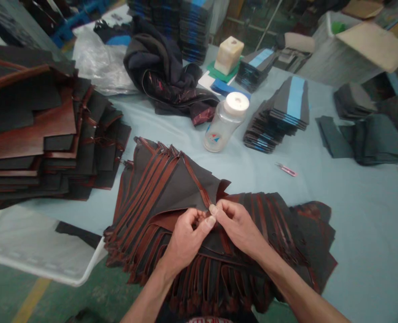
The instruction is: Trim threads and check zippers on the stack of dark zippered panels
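Both my hands meet over a fanned row of brown-and-black leather-like pieces (175,172) at the table's near edge. My left hand (190,233) is closed in a pinch on the edge of one piece, near the end of its narrow brown strip (197,181). Right beside it, my right hand (234,224) pinches the same piece, thumb close to the left thumb. The fingers hide the exact spot being gripped. More overlapping pieces (269,215) lie to the right of my hands and below them.
A tall pile of similar pieces (57,134) stands at left. Beyond the row are a clear jar with a white lid (224,125), dark cloth (158,72) and stacked black pieces with blue strips (282,112). Pink thread snips (286,169) lie at right; a white bin (40,273) sits lower left.
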{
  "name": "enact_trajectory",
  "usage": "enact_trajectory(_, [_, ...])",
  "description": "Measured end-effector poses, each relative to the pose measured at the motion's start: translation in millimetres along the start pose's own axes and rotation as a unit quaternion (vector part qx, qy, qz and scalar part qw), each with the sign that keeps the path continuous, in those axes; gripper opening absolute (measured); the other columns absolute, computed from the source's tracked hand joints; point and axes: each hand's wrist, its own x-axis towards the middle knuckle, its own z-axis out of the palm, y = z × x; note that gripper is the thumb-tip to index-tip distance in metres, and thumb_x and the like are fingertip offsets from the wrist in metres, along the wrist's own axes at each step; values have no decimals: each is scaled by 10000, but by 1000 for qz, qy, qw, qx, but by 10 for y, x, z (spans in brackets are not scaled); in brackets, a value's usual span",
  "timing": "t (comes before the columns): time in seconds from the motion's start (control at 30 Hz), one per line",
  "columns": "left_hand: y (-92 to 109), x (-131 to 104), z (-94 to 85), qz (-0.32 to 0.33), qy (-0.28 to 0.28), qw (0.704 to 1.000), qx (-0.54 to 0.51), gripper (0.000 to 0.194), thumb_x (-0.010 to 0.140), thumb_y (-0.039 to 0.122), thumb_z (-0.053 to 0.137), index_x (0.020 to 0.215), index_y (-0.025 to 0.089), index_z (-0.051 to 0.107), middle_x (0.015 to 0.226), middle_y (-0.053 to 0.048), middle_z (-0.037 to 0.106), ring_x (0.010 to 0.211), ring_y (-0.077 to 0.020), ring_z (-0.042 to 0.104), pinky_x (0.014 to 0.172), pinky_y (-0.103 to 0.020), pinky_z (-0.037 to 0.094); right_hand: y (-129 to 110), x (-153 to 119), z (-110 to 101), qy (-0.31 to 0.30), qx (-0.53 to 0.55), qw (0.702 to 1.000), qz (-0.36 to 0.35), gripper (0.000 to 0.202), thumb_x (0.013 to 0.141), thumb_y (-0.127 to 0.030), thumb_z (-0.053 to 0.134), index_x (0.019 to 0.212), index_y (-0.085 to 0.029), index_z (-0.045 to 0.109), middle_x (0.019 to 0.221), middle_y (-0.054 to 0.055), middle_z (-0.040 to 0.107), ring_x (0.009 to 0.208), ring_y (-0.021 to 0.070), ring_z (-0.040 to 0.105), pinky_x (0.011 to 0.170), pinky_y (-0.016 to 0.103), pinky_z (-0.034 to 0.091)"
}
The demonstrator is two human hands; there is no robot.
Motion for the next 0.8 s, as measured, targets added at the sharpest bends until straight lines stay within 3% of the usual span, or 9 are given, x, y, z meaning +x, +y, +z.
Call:
enact_trajectory(0.13, [-51,22,60,-11,14,999,28,493,883,618,587,652,185,634,646,-35,627,639,-180,561,635,-312,427,-184,64,-233,-37,-103,993,39,487,891,-616,683,667,-209,535,616,-41,495,583,108,411,551,259,322])
enact_trajectory(0.27, [-114,44,133,-8,41,997,65,484,886,591,516,573,223,533,566,-10,535,584,-168,506,599,-316,357,-402,431,-388,79,-237,968,-24,411,975,-534,543,737,-207,618,656,-11,603,619,141,519,614,290,386])
enact_trajectory(0.37, [-155,87,187,11,56,995,87,457,894,539,478,541,260,395,510,32,405,529,-142,412,577,-322,281,-401,943,-225,98,-283,951,-71,321,1019,-416,473,994,-188,698,932,60,766,804,197,674,757,326,501])
enact_trajectory(0.47, [-108,115,175,18,53,994,99,442,908,507,481,564,258,358,520,43,381,539,-139,396,593,-325,269,-259,1388,68,70,-373,922,-81,415,1013,-262,460,1379,-130,606,1369,169,716,1145,271,705,1012,409,525])
enact_trajectory(0.53, [2,85,77,3,12,994,109,420,921,491,512,600,238,414,569,31,467,586,-149,453,617,-320,302,-131,1520,222,56,-395,913,-89,468,1002,-216,466,1449,-127,569,1443,187,675,1272,311,656,1108,452,484])
enact_trajectory(0.63, [224,-11,-221,7,-66,985,158,356,967,419,546,676,214,549,701,11,630,709,-170,574,699,-315,376,67,1480,323,53,-405,906,-108,484,1020,-246,476,1487,-140,543,1463,184,655,1329,337,608,1154,476,448])
enact_trajectory(0.67, [285,-27,-341,17,-53,982,180,342,985,401,542,702,214,588,734,8,665,737,-175,606,723,-317,395,127,1434,331,62,-406,904,-118,482,1024,-258,482,1489,-142,538,1459,182,653,1324,335,604,1149,468,450])
enact_trajectory(0.73, [347,19,-562,47,43,976,207,314,1006,404,541,772,217,636,755,1,691,732,-182,640,736,-321,436,227,1345,332,92,-408,898,-136,441,1024,-268,502,1444,-152,572,1403,173,676,1269,322,616,1105,443,470])
enact_trajectory(0.8, [321,195,-710,101,127,961,223,207,997,365,565,983,204,694,956,-48,763,898,-218,711,856,-339,497,275,1290,322,124,-412,891,-143,341,1025,-291,530,1321,-170,649,1266,156,725,1155,310,638,1023,421,486])
